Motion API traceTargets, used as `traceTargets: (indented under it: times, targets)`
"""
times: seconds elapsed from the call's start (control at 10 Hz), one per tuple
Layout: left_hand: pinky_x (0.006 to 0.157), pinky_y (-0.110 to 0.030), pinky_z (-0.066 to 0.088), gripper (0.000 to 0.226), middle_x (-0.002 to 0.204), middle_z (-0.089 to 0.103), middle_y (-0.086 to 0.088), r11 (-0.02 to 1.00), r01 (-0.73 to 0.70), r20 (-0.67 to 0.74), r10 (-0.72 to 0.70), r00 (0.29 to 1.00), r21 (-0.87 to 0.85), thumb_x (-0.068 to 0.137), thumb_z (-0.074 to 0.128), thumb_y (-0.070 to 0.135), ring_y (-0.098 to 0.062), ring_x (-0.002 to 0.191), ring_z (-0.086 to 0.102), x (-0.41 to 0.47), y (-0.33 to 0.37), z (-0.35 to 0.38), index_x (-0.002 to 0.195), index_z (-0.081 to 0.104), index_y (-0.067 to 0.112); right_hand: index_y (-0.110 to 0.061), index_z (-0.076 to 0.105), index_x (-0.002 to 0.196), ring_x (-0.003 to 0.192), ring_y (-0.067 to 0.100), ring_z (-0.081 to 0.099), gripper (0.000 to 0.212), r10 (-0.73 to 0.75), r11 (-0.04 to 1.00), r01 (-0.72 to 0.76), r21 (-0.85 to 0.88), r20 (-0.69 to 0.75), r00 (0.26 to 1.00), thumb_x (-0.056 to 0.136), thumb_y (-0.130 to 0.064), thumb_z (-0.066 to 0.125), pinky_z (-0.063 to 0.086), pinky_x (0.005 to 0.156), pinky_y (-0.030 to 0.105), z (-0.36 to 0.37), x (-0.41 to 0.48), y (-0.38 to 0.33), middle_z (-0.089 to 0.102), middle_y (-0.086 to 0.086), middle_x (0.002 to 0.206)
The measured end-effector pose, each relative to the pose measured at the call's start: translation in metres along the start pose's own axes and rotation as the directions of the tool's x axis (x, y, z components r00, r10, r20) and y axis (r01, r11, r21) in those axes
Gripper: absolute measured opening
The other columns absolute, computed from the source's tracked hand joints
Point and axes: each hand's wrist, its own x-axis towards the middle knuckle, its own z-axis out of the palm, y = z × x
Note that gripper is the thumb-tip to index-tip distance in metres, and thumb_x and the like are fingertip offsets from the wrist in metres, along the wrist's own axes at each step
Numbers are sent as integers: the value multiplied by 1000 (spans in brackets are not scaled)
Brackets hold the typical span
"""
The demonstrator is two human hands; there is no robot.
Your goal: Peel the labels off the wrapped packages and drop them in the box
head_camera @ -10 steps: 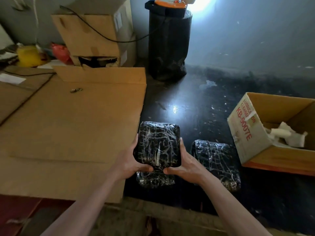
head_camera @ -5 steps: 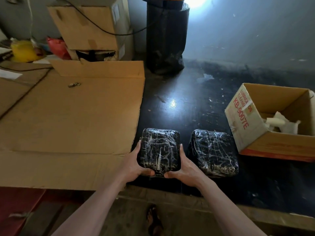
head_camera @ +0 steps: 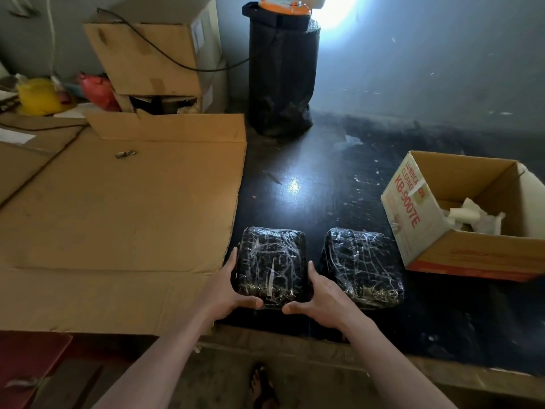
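Observation:
Two black packages wrapped in clear film lie side by side on the dark table. My left hand [head_camera: 225,286] and my right hand [head_camera: 320,296] grip the near corners of the left package [head_camera: 272,262], thumbs under its front edge. The right package [head_camera: 361,265] lies untouched a little to the right. No label shows on either top face. An open cardboard box [head_camera: 469,255] with red print stands at the right, with crumpled white paper scraps [head_camera: 472,216] inside.
A large flattened cardboard sheet [head_camera: 118,219] covers the table's left half. Stacked cardboard boxes [head_camera: 153,60] and a tall black wrapped cylinder [head_camera: 281,75] stand at the back. A yellow object [head_camera: 38,95] sits far left. My sandalled foot [head_camera: 262,385] shows below the table edge.
The left package was raised and tilted toward me a second ago; it now lies flat on the table beside the other one, both hands still on it.

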Motion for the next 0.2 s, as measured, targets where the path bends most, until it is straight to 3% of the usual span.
traceTargets:
  times: [0.1,0.2]
  targets:
    - [110,-43,47,144,161,35,10,993,30,-71,-38,997,-118,51,94,64,-22,138,49,-18,-20,1,161,3,43,-30,29,155,113,9,58,103,-49,997,49,-63,5,999,72,-77,67,50,100,34,-19,-33,-5,60,-8,125]
    - [93,-34,56,126,140,54,14,989,90,-232,-116,966,-120,60,71,87,-8,114,60,-67,-57,11,161,24,30,-37,65,117,82,5,65,45,-213,976,207,70,84,974,81,-64,70,58,82,41,-61,-86,-20,69,-9,94]
